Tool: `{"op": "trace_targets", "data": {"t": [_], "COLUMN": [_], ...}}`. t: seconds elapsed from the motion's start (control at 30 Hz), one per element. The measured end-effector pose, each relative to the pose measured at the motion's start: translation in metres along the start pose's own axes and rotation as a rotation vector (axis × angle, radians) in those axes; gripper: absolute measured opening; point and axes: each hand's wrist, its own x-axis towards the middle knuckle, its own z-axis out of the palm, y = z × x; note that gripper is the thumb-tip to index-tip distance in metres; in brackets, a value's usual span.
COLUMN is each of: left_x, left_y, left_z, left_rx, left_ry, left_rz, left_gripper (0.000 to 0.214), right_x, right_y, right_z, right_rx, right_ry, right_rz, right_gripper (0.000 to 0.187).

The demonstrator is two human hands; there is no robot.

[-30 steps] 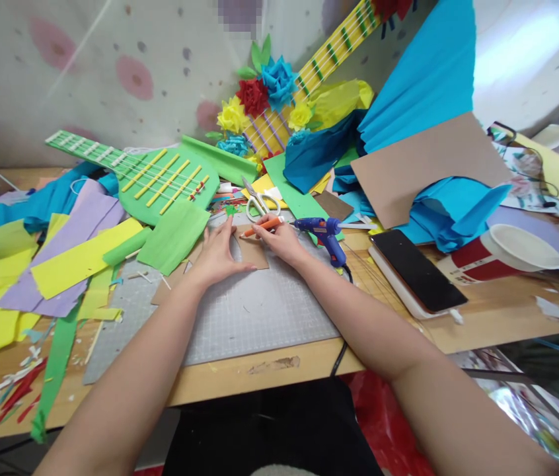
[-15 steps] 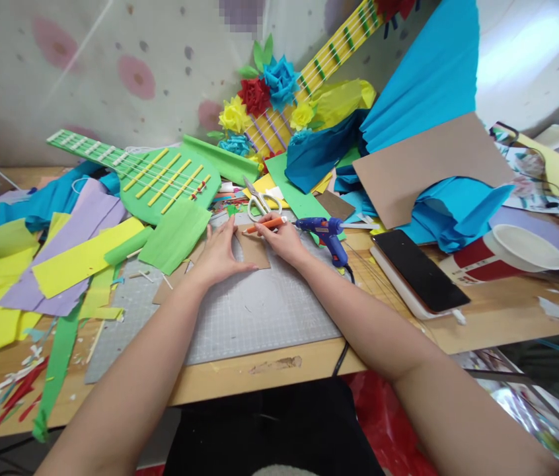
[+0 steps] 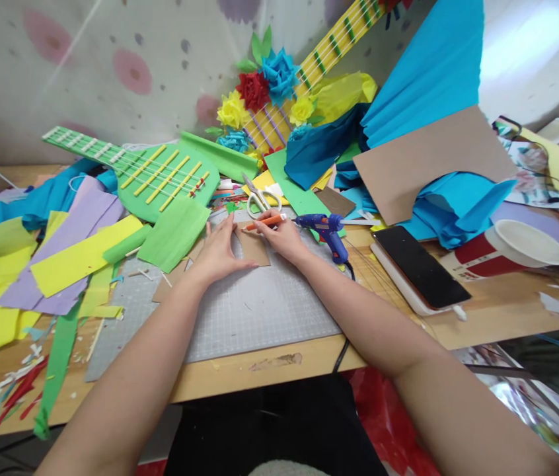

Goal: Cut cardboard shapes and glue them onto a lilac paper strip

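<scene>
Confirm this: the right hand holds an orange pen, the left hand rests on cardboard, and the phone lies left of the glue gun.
Not quite: the head view shows the phone lying right of the glue gun, not left. The right hand does hold an orange pen, and the left hand rests on cardboard.

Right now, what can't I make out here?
In the head view:
Cardboard: partly hidden under the left hand.
Pen: partly covered by the right hand; any mark at its tip is too small to tell.
Yellow guitar: body partly behind flowers, neck cut off by the top edge.
Cord: partly behind the right forearm.
</scene>
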Motion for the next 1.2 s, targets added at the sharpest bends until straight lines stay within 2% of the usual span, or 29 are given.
{"op": "trace_targets", "data": {"t": [0.13,0.37,0.7,0.97,1.2], "left_x": [-0.0002,0.0009,0.0007,0.0017,0.0010], "left_y": [0.0006,-0.0020,0.0003,-0.0025,-0.0015], "left_z": [0.0000,0.0013,0.0006,0.0020,0.0016], "left_rx": [-0.005,-0.006,-0.005,-0.005,-0.012], "left_ry": [-0.001,-0.001,-0.011,-0.009,-0.021], "left_rz": [-0.008,-0.002,-0.015,-0.014,-0.023], "left_gripper": [0.113,0.116,0.116,0.115,0.117], "right_x": [0.0000,0.0019,-0.0013,-0.0007,-0.0019], "right_y": [0.0007,0.0017,-0.0032,-0.0051,-0.0066], "right_z": [0.0013,-0.0040,-0.0030,-0.0054,-0.0040], "right_rx": [-0.003,0.002,-0.028,-0.007,-0.013], "right_ry": [-0.031,0.085,0.003,0.063,0.015], "right_rz": [-0.022,0.013,0.008,0.043,0.035], "right_gripper": [0.019,0.022,0.021,0.018,0.018]}}
